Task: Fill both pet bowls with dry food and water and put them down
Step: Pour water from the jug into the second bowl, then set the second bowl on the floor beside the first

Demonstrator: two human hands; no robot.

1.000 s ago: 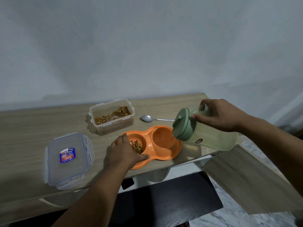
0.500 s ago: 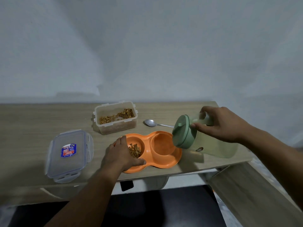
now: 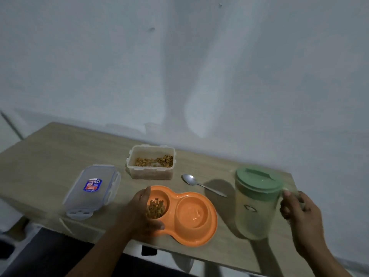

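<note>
On table (image 3: pixel 50 156), upright pitcher (image 3: pixel 256 206) beside orange double bowl (image 3: pixel 189 226)

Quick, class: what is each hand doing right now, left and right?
Left hand: closed on the rim of the orange double bowl, at the food side.
Right hand: closed on the handle of the upright green pitcher.

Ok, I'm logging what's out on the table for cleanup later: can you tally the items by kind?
Orange double pet bowl: 1
Clear food container: 1
Container lid: 1
Spoon: 1
Green-lidded pitcher: 1
Total: 5 things on the table
</note>
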